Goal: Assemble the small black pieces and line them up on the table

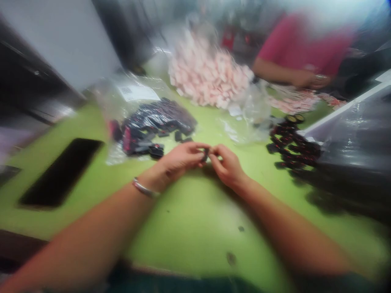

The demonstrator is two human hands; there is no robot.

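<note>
Between my two hands, over the middle of the green table (183, 228), is a small dark piece (205, 154), too blurred to name more closely. My left hand (183, 158) is closed on it with thumb and fingers. The fingertips of my right hand (227, 165) are pinched together at its right side; what they grip, if anything, is hidden. Just beyond my left hand lies a clear plastic bag (140, 87) with many black parts (159, 118) in and in front of it. Off to the right sits a pile of black parts with red marks (290, 142).
A dark flat rectangle (61, 173) lies at left. Behind are a heap of pale pink pieces (210, 73) and a crumpled clear bag (250, 114). At right stands a plastic-covered box (357, 134). Across the table, a person in a pink shirt (305, 44) handles pale pieces.
</note>
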